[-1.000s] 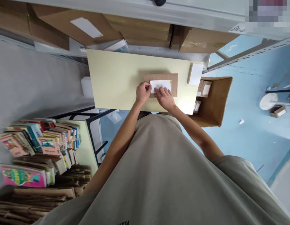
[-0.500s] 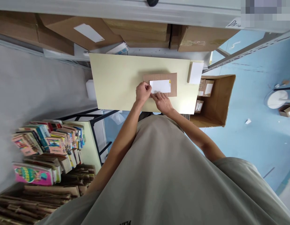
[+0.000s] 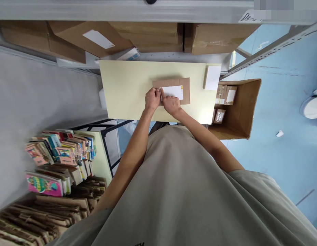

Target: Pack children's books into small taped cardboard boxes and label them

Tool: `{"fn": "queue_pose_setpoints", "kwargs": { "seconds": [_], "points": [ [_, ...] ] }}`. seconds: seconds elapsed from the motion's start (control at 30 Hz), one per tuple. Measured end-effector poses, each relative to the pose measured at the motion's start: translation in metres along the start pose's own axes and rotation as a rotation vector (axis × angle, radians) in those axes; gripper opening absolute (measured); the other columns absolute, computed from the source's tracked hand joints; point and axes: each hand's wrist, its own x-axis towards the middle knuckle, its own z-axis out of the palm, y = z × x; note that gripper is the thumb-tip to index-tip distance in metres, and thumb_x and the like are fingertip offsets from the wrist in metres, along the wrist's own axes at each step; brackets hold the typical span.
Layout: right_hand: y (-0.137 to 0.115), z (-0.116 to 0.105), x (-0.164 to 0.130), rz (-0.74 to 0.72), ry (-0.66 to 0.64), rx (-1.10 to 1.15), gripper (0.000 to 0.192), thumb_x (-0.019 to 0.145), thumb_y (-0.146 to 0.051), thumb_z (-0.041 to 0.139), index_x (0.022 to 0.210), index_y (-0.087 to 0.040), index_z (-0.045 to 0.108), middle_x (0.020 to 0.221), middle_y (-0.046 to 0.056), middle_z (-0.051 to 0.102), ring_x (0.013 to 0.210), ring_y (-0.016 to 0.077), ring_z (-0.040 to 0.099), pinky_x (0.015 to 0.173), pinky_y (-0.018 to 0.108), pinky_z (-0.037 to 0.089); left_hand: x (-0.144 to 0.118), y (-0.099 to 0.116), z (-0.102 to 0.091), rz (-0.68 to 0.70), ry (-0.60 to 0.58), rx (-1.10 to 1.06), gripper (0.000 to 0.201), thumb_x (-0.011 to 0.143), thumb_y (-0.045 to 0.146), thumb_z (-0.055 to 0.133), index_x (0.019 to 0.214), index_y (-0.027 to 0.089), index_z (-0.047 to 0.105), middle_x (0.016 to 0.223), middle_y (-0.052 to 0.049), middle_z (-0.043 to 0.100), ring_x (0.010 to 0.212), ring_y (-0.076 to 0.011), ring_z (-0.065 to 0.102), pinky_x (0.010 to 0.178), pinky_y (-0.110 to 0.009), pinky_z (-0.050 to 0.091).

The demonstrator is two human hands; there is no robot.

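A flat brown cardboard parcel lies on the pale yellow tabletop in front of me. On its upper face sits a white label with a small yellow mark at its right end. My left hand is closed at the parcel's left end, thumb and fingers pressed together; whatever is between them is hidden. From the near side, my right hand reaches over the parcel. Its index finger is stretched out onto the left end of the label, and the other fingers are curled under.
A stack of white sheets or labels lies at the table's right corner. Right of the table stands an open carton holding small boxes. Shelved cartons line the far side. Books and folded cardboard are at lower left.
My right index finger has moved left along the label to its left end, close to my left hand. My left hand stays at the parcel's left end. The whole view has shifted slightly.
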Motion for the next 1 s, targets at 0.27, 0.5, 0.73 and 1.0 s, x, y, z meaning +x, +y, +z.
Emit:
{"fn": "queue_pose_setpoints", "kwargs": {
  "seconds": [0.27, 0.5, 0.73, 1.0],
  "points": [
    [0.061, 0.047, -0.062, 0.126, 0.087, 0.185, 0.098, 0.110, -0.017, 0.043, 0.187, -0.013, -0.018, 0.133, 0.026, 0.082, 0.113, 0.0361, 0.079, 0.107, 0.056, 0.063, -0.030, -0.008, -0.005, 0.083, -0.022, -0.166, 0.032, 0.095, 0.031, 0.090, 0.117, 0.024, 0.067, 0.109, -0.007, 0.072, 0.103, -0.0244, 0.072, 0.104, -0.039, 0.061],
    [0.156, 0.099, -0.083, 0.163, 0.441, 0.566, 0.087, 0.115, -0.049, 0.044, 0.193, -0.022, 0.013, 0.156, 0.022, 0.072, 0.132, 0.0403, 0.071, 0.115, 0.064, 0.063, -0.074, -0.046, 0.000, -0.204, 0.137, -0.436, 0.059, 0.104, 0.072, 0.070, 0.142, 0.026, 0.066, 0.142, -0.016, 0.075, 0.127, -0.0296, 0.073, 0.111, -0.043, 0.061],
    [0.158, 0.107, -0.058, -0.077, 0.471, 0.916, 0.105, 0.108, -0.082, 0.051, 0.191, -0.026, 0.017, 0.183, 0.017, 0.053, 0.171, 0.0392, 0.048, 0.138, 0.072, 0.043, -0.087, -0.055, 0.009, -0.260, 0.039, -0.563, 0.066, 0.092, 0.056, 0.076, 0.151, 0.030, 0.067, 0.146, -0.013, 0.078, 0.147, -0.0344, 0.069, 0.130, -0.057, 0.051],
    [0.139, 0.072, -0.099, -0.090, 0.597, 1.044, 0.110, 0.100, -0.098, 0.053, 0.185, -0.029, 0.039, 0.180, 0.016, 0.058, 0.163, 0.0414, 0.059, 0.135, 0.067, 0.049, -0.090, -0.042, -0.033, 0.011, 0.069, -0.593, 0.062, 0.097, 0.067, 0.079, 0.145, 0.028, 0.069, 0.145, -0.014, 0.079, 0.148, -0.0346, 0.071, 0.129, -0.054, 0.056]
  ]
}}
